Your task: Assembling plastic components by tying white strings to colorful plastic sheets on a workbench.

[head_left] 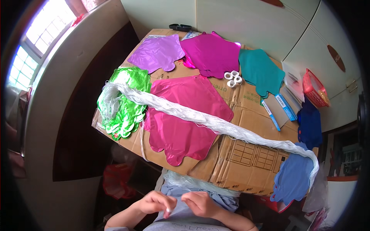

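Observation:
Over my lap, in front of the cardboard's near edge, my two hands are raised close together. My left hand (pixel 156 202) has curled fingers, with a small white band round one fingertip. My right hand (pixel 201 204) is closed, its fingers pressed together; anything in it is too small to make out. A long hank of white string (pixel 185 113) lies across the cardboard (pixel 246 102), over a pile of flat pink foil balloons (pixel 185 138). Its left end rests on green foil balloons (pixel 133 79), its right end on pale blue ones (pixel 293 173).
Lilac (pixel 158 52), magenta (pixel 212 54) and teal (pixel 262 71) foil balloons lie along the far side, near several small white rolls (pixel 233 78). Blue-and-white boxes (pixel 285 107) and a red basket (pixel 314 88) are at right. Pale cabinets (pixel 246 23) stand behind.

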### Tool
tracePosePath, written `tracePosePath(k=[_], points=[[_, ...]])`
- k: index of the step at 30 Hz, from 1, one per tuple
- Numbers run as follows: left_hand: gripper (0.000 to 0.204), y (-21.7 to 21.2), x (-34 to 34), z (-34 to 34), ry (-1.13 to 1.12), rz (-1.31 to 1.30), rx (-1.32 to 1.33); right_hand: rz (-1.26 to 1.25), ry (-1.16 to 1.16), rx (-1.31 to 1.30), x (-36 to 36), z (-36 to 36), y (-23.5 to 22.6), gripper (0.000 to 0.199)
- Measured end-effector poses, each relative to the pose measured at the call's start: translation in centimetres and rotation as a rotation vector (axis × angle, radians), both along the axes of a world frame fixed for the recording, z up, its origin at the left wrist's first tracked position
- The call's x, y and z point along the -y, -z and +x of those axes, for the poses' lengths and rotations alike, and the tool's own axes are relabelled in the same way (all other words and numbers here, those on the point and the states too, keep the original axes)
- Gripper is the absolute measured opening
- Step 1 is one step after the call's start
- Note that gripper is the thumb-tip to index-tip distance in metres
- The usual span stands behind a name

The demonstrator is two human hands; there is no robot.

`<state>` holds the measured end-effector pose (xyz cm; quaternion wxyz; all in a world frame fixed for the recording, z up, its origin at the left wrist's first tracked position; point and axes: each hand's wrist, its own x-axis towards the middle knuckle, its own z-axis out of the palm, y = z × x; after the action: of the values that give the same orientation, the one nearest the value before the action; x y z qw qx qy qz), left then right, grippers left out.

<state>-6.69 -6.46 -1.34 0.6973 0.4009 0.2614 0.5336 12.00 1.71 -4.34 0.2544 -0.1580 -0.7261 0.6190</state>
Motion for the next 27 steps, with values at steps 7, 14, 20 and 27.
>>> tracePosePath(k=[7,14,20,27], points=[[0.026,-1.1,-0.4,-1.6,0.113,0.094,-0.668,-0.008,0.009,-0.043,0.1,0.0,-0.2,0.005],[0.016,-1.2,0.3,-2.2,0.114,-0.001,-0.724,0.135,0.022,-0.204,1.0,-0.9,1.5,0.007],[0.017,-1.7,-0.1,-0.9,-0.229,-0.019,-1.126,0.105,0.016,-0.133,1.5,-1.5,2.8,0.007],[0.020,-2.2,0.3,-1.1,-0.205,0.000,-0.809,0.158,0.011,-0.054,1.6,-2.1,2.9,0.006]])
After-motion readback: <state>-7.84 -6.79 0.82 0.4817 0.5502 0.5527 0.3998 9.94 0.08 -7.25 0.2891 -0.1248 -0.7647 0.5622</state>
